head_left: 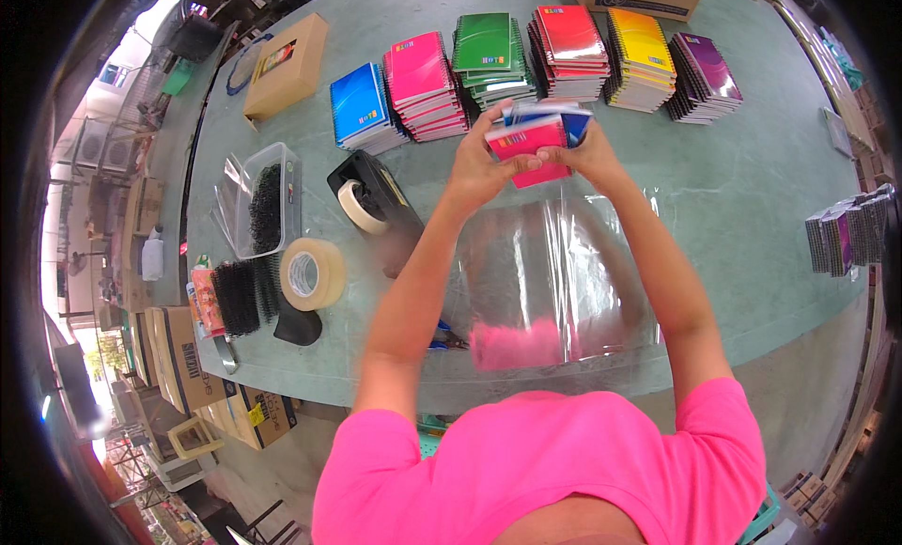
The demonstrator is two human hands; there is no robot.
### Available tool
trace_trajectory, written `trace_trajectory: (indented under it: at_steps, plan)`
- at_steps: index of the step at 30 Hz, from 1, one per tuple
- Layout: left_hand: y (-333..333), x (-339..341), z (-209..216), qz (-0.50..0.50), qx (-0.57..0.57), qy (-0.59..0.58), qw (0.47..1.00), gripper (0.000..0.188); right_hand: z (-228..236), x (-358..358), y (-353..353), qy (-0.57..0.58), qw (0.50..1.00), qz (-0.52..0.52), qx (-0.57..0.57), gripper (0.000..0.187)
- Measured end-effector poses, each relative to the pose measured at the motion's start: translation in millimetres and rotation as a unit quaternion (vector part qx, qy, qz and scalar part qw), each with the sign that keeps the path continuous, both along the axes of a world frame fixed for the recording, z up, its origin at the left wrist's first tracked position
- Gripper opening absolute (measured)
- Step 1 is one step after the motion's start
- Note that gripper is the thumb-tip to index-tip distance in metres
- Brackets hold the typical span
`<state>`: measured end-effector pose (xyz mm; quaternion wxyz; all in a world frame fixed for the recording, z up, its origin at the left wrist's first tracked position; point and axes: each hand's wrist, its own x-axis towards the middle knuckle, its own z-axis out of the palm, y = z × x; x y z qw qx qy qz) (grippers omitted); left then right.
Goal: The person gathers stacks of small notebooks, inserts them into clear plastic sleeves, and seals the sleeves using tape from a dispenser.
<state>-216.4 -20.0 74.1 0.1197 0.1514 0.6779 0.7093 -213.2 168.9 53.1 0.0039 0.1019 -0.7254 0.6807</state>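
Observation:
In front of the stacks, my left hand (pixel 484 164) and my right hand (pixel 592 158) grip a small bundle of spiral notebooks between them. A pink notebook (pixel 528 143) faces me, with a blue notebook (pixel 576 122) partly showing behind it. Both thumbs press on the pink cover; most of the other fingers are hidden. Below the hands, clear plastic film (pixel 517 263) lies glossy on the table. Beyond them stand stacks of notebooks: blue (pixel 359 105), pink (pixel 420 70), green (pixel 486 45), red (pixel 569 36), yellow (pixel 639 52) and purple (pixel 703 70).
A black tape dispenser (pixel 399 202) and a tape roll (pixel 312 274) sit left of the film. Black spiral coils (pixel 268 211) fill a clear plastic box (pixel 293 183). Further off are cardboard boxes (pixel 305 52). More notebooks (pixel 836 235) stand at the right edge.

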Motion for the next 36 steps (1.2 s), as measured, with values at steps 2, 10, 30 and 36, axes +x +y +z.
trace_trajectory:
  at_steps: [2, 10, 30, 36]
  plan:
    - [-2.0, -1.9, -12.0, 0.015, -0.049, 0.011, 0.999, 0.085, -7.4, 1.1, 3.2, -0.034, 0.999, 0.005, 0.005, 0.059]
    - [17.9, -10.7, -55.9, 0.098, 0.029, 0.028, 0.994, 0.053, -38.1, -12.0, 17.4, -0.071, 0.997, 0.008, -0.023, 0.05]
    - [-76.2, -87.8, 39.0, 0.202, -0.467, 0.365, 0.78, 0.025, -16.6, -1.5, 7.7, -0.352, 0.888, 0.092, -0.282, 0.045]
    - [-31.6, -53.8, 83.3, -0.109, -0.151, 0.307, 0.933, 0.027, -3.1, -4.5, 28.3, -0.352, 0.738, 0.147, -0.557, 0.054]
